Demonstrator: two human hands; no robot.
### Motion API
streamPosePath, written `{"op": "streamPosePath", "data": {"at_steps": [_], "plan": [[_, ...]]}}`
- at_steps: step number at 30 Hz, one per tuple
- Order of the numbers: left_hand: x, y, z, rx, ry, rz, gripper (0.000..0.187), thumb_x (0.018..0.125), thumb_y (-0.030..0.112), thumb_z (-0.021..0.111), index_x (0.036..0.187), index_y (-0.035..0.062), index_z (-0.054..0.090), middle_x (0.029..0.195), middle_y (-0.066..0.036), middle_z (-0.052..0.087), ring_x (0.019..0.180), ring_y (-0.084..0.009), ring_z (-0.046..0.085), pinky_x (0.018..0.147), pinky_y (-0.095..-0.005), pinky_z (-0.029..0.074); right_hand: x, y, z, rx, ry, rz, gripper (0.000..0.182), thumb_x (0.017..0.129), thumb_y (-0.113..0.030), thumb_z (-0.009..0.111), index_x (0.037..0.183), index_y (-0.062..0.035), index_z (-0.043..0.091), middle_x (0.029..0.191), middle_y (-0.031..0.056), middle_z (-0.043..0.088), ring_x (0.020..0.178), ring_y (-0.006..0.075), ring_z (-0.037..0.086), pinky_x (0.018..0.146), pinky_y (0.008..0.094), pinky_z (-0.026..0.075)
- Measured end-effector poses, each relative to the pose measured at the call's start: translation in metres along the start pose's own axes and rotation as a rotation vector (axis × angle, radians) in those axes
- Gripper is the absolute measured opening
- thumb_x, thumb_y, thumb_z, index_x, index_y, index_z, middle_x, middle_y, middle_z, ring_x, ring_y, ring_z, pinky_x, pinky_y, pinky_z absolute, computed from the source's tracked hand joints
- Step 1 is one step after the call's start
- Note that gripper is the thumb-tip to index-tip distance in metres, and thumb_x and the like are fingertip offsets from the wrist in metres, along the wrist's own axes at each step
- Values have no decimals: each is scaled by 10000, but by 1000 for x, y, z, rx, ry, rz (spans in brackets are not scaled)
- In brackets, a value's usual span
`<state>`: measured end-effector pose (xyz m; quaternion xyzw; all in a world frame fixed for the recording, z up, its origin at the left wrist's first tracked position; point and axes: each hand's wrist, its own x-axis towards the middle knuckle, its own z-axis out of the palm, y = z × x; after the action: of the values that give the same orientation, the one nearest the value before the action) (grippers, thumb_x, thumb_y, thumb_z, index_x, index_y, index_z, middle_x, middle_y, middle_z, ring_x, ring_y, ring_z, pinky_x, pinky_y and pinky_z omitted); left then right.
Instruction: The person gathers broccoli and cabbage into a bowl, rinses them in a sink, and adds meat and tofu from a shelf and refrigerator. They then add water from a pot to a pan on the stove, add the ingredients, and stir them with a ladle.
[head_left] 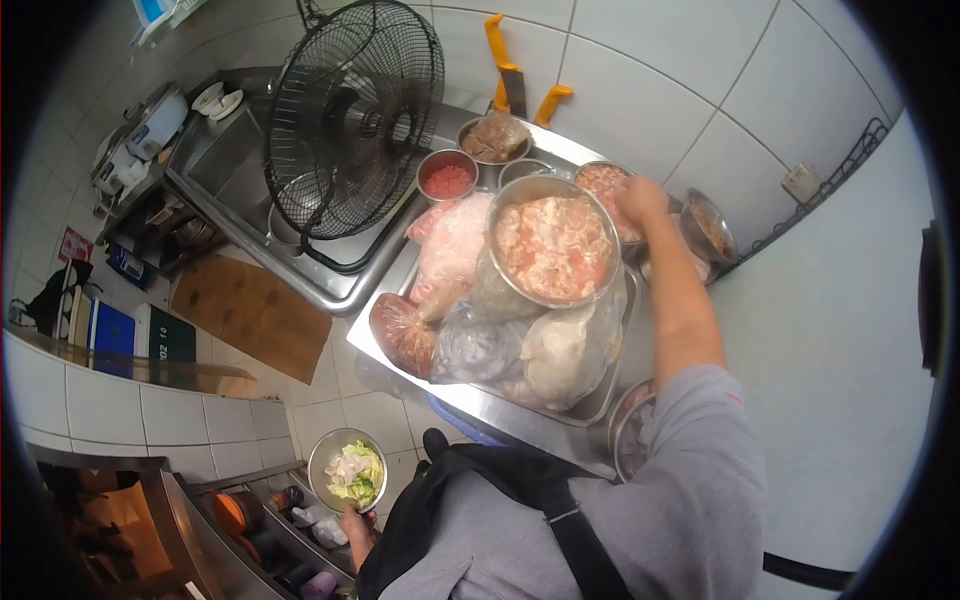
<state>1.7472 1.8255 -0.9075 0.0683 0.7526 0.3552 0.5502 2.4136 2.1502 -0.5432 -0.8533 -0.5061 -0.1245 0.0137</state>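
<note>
Low at the left, my left hand (357, 526) grips the near rim of a metal bowl (314, 470) holding chopped cabbage (357, 484) and some pale pieces. My right arm stretches forward over the counter. At its end, my right hand (640, 203) reaches into a metal bowl of raw meat pieces (603, 184); its fingers are hidden among the meat and behind the hand. Beside that hand, a larger metal pot of raw meat (556, 246) rests on bagged food in a tray. To the right of the hand stands a tilted metal bowl (708, 225) with orange-brown food.
Bags of pink meat (455, 245), dark red food (403, 333) and pale food (565, 355) fill the metal tray (590, 418). Behind are a bowl of red mince (447, 181) and yellow-handled knives (496, 45) on the wall. A black fan (355, 120) stands by the sink (225, 150).
</note>
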Motion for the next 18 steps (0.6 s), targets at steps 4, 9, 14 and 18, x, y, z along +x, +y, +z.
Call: {"op": "streamPosePath", "data": {"at_steps": [4, 9, 14, 18], "plan": [[11, -15, -1, -240, -9, -86, 344, 853, 247, 438, 1013, -24, 576, 675, -106, 608, 459, -189, 557, 424, -306, 450, 29, 40, -6, 287, -223, -25, 269, 779, -306, 678, 962, -118, 741, 888, 138, 713, 838, 280, 679, 752, 383, 519], [-1, -10, -4, -221, -7, -75, 340, 851, 244, 444, 1002, -22, 593, 686, -102, 618, 462, -187, 558, 425, -304, 447, 50, 34, -30, 441, -107, 86, 240, 791, -332, 705, 877, -110, 736, 752, 117, 693, 696, 235, 675, 667, 363, 514], [-8, -8, -8, -159, 63, -91, 333, 858, 239, 448, 1014, -18, 590, 696, -100, 622, 469, -183, 564, 428, -300, 454, 56, 6, -19, 206, -300, 26, 254, 789, -317, 692, 964, -136, 720, 845, 93, 706, 858, 266, 677, 797, 367, 524], [-25, 5, -5, -134, 88, -84, 332, 868, 239, 444, 1020, -19, 587, 713, -98, 625, 469, -181, 562, 425, -293, 460, 50, -11, -5, -118, -225, -109, 300, 757, -296, 699, 1023, -157, 714, 985, 94, 707, 976, 281, 653, 863, 383, 515]]}}
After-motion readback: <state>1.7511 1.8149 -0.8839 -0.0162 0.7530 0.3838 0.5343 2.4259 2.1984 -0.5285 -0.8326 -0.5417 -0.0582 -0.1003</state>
